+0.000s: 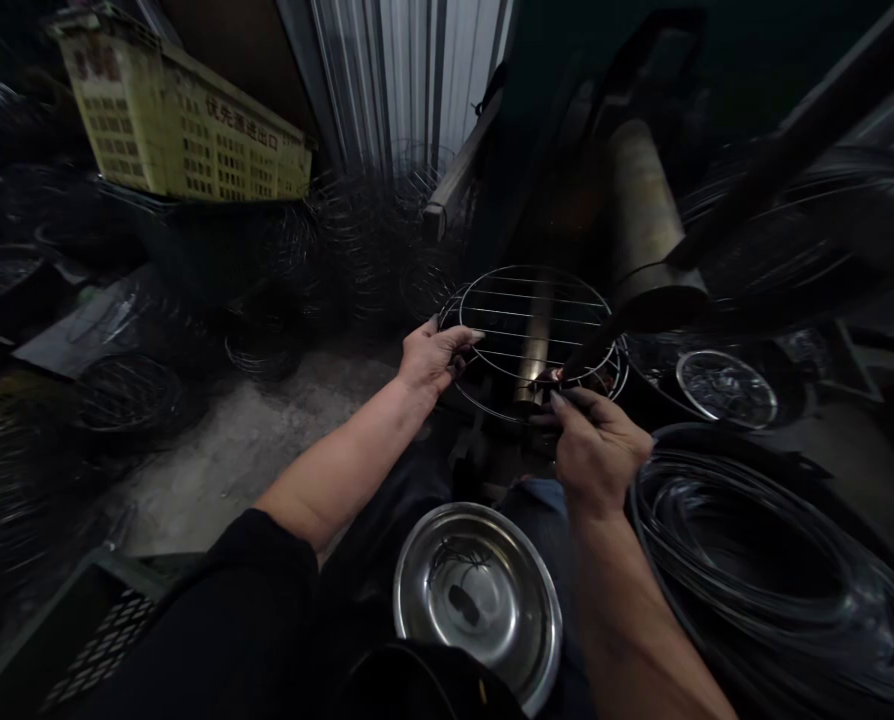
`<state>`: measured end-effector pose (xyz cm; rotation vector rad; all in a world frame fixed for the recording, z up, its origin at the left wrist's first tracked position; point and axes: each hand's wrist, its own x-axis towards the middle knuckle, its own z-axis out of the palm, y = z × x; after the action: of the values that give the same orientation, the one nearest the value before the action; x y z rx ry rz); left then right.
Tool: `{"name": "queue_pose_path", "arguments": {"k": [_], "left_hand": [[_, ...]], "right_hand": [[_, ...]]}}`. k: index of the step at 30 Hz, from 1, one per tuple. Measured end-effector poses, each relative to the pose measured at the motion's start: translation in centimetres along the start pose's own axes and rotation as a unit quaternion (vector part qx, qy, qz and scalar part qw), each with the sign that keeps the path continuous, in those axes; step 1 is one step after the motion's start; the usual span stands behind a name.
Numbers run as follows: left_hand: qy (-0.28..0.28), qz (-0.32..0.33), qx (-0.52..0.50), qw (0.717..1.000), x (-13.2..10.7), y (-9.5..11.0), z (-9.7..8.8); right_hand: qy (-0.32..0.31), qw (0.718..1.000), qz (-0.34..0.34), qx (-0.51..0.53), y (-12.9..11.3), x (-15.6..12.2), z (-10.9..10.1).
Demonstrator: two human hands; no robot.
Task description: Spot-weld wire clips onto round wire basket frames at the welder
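A round wire rack (535, 311) with parallel cross wires is held out in front of me, over a brass-coloured bar of a machine. My left hand (433, 358) is closed on its left rim, thumb on top. At the near right rim, my right hand (593, 432) pinches something too small to make out, close to a small reddish glow at the bar's tip. A thick metal cylinder (646, 200) with a dark arm stands just above and right of the rack. On my lap sits a steel bowl (484, 590) with several short wire pieces inside.
Coiled wire (762, 560) fills a tub at the right. Behind it is a round metal dish (726, 388) of small shiny parts. A yellow crate (192, 130) stands at the back left, with wire racks stacked beside it. A green crate (109, 620) is at the lower left.
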<state>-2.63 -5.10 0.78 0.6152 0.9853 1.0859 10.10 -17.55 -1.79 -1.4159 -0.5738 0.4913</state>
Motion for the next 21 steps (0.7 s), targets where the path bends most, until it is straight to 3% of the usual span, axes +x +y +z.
{"name": "queue_pose_path", "arguments": {"k": [12, 16, 19, 21], "left_hand": [[0.017, -0.005, -0.006, 1.000, 0.9, -0.4, 0.5], [0.033, -0.010, -0.008, 0.999, 1.1, -0.7, 0.6], [0.041, -0.027, -0.007, 0.999, 1.0, -0.8, 0.7], [0.045, -0.024, -0.010, 0.999, 0.9, -0.7, 0.7]], "right_hand": [[-0.015, 0.999, 0.018, 0.024, -0.4, 0.8, -0.2], [-0.067, 0.996, 0.030, -0.054, -0.7, 0.5, -1.4], [-0.061, 0.990, 0.018, -0.122, -0.5, 0.2, -1.9], [-0.049, 0.994, 0.013, -0.094, -0.2, 0.1, -1.7]]}}
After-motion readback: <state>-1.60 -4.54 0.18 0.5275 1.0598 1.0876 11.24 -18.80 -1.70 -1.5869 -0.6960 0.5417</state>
